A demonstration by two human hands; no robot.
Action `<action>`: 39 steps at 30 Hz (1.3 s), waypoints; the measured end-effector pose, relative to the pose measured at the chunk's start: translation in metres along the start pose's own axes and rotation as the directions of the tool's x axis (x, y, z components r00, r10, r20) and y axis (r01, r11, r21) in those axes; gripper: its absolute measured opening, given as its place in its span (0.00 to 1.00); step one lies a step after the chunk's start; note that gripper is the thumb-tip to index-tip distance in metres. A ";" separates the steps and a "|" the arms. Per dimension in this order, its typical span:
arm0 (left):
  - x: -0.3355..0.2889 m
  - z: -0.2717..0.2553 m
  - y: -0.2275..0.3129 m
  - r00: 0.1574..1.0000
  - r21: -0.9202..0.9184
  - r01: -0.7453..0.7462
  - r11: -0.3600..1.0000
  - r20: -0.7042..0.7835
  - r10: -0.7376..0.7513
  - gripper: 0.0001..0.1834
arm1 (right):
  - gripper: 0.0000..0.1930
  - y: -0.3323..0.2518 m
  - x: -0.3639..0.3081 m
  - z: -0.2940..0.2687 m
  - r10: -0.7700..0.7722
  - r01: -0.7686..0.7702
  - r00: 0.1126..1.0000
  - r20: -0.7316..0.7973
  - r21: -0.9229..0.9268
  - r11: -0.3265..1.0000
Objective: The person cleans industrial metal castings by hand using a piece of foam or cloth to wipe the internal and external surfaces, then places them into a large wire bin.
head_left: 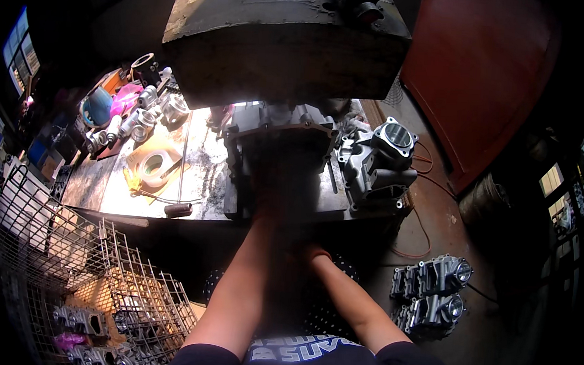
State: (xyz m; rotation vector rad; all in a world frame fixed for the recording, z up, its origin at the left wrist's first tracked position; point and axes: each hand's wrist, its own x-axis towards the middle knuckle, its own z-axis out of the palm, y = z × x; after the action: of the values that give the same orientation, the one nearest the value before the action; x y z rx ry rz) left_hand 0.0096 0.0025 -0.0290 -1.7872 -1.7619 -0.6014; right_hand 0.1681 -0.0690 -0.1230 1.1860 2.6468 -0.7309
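Note:
A large metal casting (282, 130) with a flanged rim stands on the workbench (200, 200) in front of me, its middle in deep shadow. My left forearm reaches up to it, and my left hand (264, 194) fades into the dark at its near side; the fingers cannot be made out. Lower and to the right, my right hand (312, 252) is bent inward near the bench's front edge, also lost in shadow. Whether either hand holds anything is hidden. Close by on the right sits another silver casting (380, 164) with a round bore.
A big dark metal box (280, 54) overhangs the bench. Tape roll (152, 168), a dark handle (178, 210) and several metal parts (138, 123) lie left. Wire cages (48, 234) stand lower left. Two stacked castings (430, 295) and an orange cable (428, 237) are on the right floor.

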 end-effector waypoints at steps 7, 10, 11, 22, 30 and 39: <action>0.009 -0.023 0.011 0.999 -0.203 0.047 0.978 -0.006 -0.049 0.31 | 0.25 -0.002 -0.004 -0.001 -0.042 0.044 0.999 0.023 -0.097 0.994; 0.005 -0.011 0.007 0.992 -0.117 -0.001 0.993 -0.125 -0.014 0.31 | 0.25 -0.002 -0.002 -0.006 0.014 -0.015 0.994 0.107 0.004 1.000; 0.003 -0.003 0.004 0.981 -0.060 -0.023 0.998 -0.195 0.011 0.31 | 0.25 -0.003 -0.002 -0.005 0.003 -0.002 0.996 0.094 -0.009 1.000; 0.008 -0.022 0.007 0.992 -0.062 -0.042 0.997 -0.120 0.034 0.29 | 0.24 -0.023 -0.021 -0.043 0.055 -0.055 0.981 0.185 -0.003 0.998; -0.005 0.010 -0.001 1.000 0.087 -0.024 0.996 -0.001 0.024 0.30 | 0.21 -0.008 -0.045 -0.054 -0.173 0.312 0.924 -0.340 0.412 0.856; 0.012 -0.020 0.012 0.978 -0.211 0.158 0.965 0.167 -0.124 0.26 | 0.25 0.004 -0.049 -0.141 -0.163 -0.550 0.493 -0.855 -0.451 0.703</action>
State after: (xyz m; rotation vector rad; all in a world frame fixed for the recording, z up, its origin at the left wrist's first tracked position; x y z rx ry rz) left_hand 0.0236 -0.0021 -0.0071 -1.9112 -2.0066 -0.7660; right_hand 0.2124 -0.0299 0.0137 1.8415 2.7713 1.2047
